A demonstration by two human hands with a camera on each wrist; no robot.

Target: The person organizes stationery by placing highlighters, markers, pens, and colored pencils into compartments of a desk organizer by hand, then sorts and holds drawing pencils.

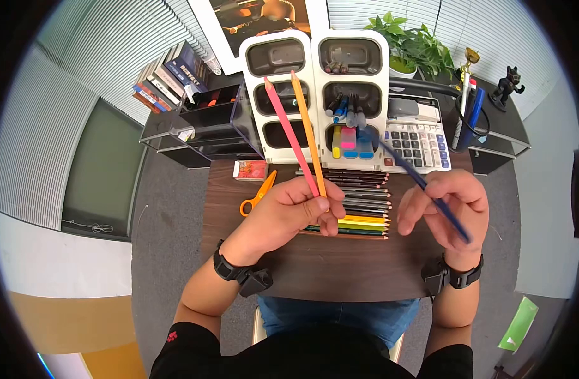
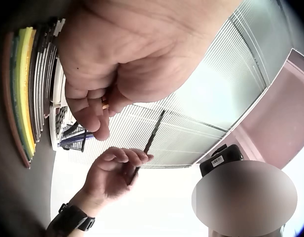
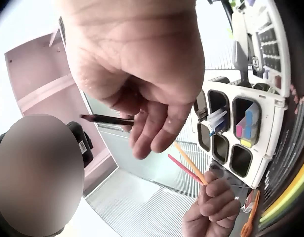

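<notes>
The wooden table (image 1: pixel 346 271) ended in a near edge just in front of the person's lap, with a strip of bare wood between that edge and a row of pencils (image 1: pixel 365 205). The far side was hemmed in by the white organizer (image 1: pixel 314 57) and, to its right, the calculator (image 1: pixel 419 145); orange scissors (image 1: pixel 266 188) lay left of the row. Both hands were raised above the tabletop, a gap separating them.

The left hand (image 1: pixel 295 211) pinched a pink pencil (image 1: pixel 290 134) and an orange pencil (image 1: pixel 306 126) near their lower ends; both rose toward the far side, fanning slightly apart in front of the organizer. The right hand (image 1: pixel 457 196), near the right edge, gripped a dark blue pencil (image 1: pixel 410 170) along its middle, one end slanting far-left before the calculator, the other near-right across the palm.
</notes>
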